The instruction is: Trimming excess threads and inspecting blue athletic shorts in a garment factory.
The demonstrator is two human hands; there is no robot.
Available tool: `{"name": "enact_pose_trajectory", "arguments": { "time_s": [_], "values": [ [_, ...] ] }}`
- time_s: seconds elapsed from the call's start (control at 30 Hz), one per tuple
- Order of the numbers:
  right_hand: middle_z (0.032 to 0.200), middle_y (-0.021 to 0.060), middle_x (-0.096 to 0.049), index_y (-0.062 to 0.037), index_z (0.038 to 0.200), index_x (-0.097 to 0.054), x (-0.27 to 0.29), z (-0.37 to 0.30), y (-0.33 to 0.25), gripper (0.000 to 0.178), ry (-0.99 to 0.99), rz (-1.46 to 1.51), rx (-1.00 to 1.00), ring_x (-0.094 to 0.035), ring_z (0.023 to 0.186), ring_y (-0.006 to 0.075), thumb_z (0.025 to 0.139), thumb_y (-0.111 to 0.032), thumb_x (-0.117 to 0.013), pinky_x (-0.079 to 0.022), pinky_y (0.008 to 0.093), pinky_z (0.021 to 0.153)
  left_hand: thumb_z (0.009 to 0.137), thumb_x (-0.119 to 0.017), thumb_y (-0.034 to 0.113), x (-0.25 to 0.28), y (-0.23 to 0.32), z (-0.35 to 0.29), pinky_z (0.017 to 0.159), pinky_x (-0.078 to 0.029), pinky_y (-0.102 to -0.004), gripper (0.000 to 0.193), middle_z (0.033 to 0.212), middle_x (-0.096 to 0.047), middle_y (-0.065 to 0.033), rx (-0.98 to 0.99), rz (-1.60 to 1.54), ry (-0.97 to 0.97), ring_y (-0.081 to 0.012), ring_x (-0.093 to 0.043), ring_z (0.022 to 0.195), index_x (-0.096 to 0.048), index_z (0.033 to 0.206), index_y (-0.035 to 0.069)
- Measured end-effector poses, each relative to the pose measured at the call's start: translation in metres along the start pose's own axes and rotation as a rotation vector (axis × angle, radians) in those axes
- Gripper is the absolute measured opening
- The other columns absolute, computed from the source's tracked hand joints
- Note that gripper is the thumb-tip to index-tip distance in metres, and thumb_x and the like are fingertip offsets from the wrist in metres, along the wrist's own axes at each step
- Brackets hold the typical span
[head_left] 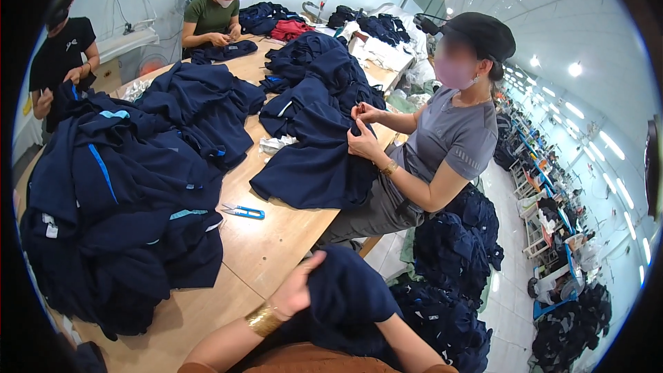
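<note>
A dark navy garment hangs in front of me at the table's near edge, draped over my right forearm. My left hand holds its left side, thumb up and fingers closed at the cloth; a gold-coloured cuff circles that wrist. My right forearm goes in under the fabric, so the right hand is hidden. On the wooden table, beyond my left hand, lie blue-handled thread snips. A big heap of navy garments, with light blue and white bits showing, covers the table to my left.
Across the table's right corner, a seated co-worker handles navy cloth with both hands. Two more people work at the far left. Navy garment piles lie on the floor at right, beside a tiled aisle and a row of sewing stations.
</note>
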State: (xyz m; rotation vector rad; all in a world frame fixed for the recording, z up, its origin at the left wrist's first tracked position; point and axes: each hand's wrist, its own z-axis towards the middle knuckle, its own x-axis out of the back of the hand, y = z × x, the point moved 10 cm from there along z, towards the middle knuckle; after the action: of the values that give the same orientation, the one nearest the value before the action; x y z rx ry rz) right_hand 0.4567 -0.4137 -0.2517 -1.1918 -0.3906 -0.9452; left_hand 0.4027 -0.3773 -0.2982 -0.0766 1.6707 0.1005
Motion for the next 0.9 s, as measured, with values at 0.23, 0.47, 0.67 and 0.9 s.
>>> {"name": "enact_pose_trajectory", "arguments": {
  "time_s": [0.23, 0.47, 0.67, 0.9],
  "values": [
    [0.119, 0.0080, -0.057, -0.0015, 0.125, -0.050, 0.091, -0.050, 0.044, 0.036, 0.028, 0.314, -0.422, -0.055, 0.109, 0.0181, 0.093, -0.017, -0.045, -0.040, 0.0290, 0.097, 0.068, -0.071, 0.009, 0.075, -0.021, 0.000, 0.104, -0.032, -0.0352, 0.065, 0.124, -0.049, -0.0225, -0.309, 1.458, 0.344, -0.0312, -0.044, 0.121, -0.043, 0.125, -0.001],
    [0.119, 0.0087, -0.058, -0.0008, 0.125, -0.050, 0.234, -0.221, 0.140, 0.036, 0.080, 0.566, -1.049, -0.055, 0.109, 0.0183, 0.091, -0.014, -0.048, -0.040, 0.0292, 0.096, 0.067, -0.069, 0.003, 0.063, 0.019, 0.013, 0.083, -0.047, -0.0388, 0.051, 0.097, -0.059, -0.0156, -0.632, 1.870, 0.356, -0.0351, -0.057, 0.094, -0.050, 0.115, 0.007],
    [0.119, 0.0093, -0.058, -0.0001, 0.125, -0.051, 0.107, -0.217, 0.110, 0.037, 0.203, 0.909, -1.605, -0.054, 0.110, 0.0185, 0.090, -0.011, -0.051, -0.041, 0.0294, 0.096, 0.082, -0.061, 0.010, 0.060, 0.001, 0.001, 0.080, -0.052, -0.0306, 0.024, 0.097, -0.066, -0.0083, 0.074, 0.240, 0.253, -0.0184, -0.064, 0.084, -0.060, 0.104, 0.001],
    [0.090, 0.0080, -0.068, -0.0023, 0.091, -0.067, 0.131, -0.182, 0.162, 0.016, 0.139, 0.010, -0.804, -0.065, 0.083, 0.0173, 0.080, -0.006, -0.055, -0.051, 0.0275, 0.075, 0.080, -0.069, 0.018, 0.024, 0.025, 0.016, 0.076, -0.050, -0.0273, 0.028, 0.092, -0.064, -0.0065, -0.190, 0.950, 0.349, -0.0155, -0.062, 0.081, -0.061, 0.100, 0.000]
  ]
}}
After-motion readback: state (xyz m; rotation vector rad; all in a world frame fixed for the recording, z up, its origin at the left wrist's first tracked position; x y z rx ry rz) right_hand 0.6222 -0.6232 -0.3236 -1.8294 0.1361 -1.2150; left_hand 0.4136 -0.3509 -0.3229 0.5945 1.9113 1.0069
